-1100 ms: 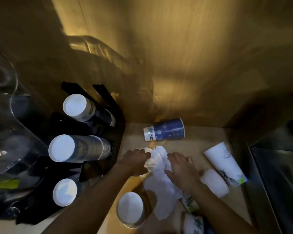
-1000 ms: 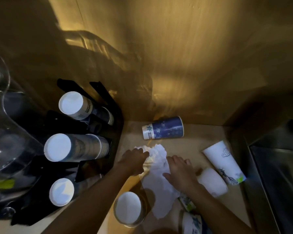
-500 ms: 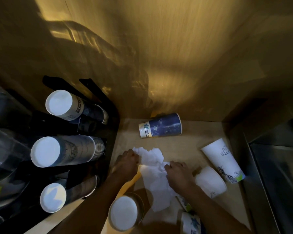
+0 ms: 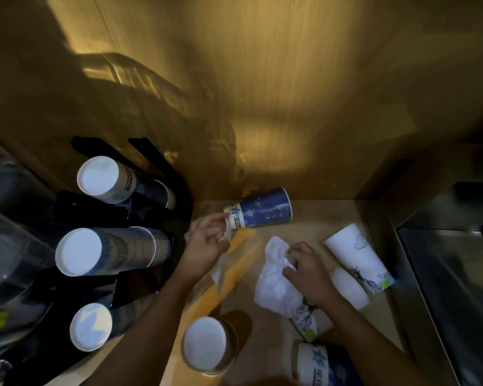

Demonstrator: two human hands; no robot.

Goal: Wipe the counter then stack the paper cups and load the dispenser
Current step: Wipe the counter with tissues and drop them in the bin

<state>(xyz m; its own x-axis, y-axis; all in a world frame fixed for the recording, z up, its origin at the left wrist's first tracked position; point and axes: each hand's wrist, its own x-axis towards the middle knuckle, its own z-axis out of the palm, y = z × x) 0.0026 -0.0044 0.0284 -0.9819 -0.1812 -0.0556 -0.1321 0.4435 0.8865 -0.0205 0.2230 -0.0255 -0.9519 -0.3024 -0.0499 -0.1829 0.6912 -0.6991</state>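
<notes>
On the tan counter, my right hand grips a crumpled white tissue. My left hand pinches a thinner strip of tissue that hangs down, close to a blue paper cup lying on its side. A white paper cup lies at the right, with another white one beside my right wrist. An upside-down cup stands near the front. The black dispenser at the left holds three cup stacks.
More cups lie under and near my right forearm, one printed and one blue and white. A steel surface borders the counter on the right. A wooden wall closes the back. A clear container sits at the far left.
The tissue, held as one piece between both hands, has come apart. My left hand moved up toward the blue cup with a strip; my right hand keeps the crumpled bulk.
</notes>
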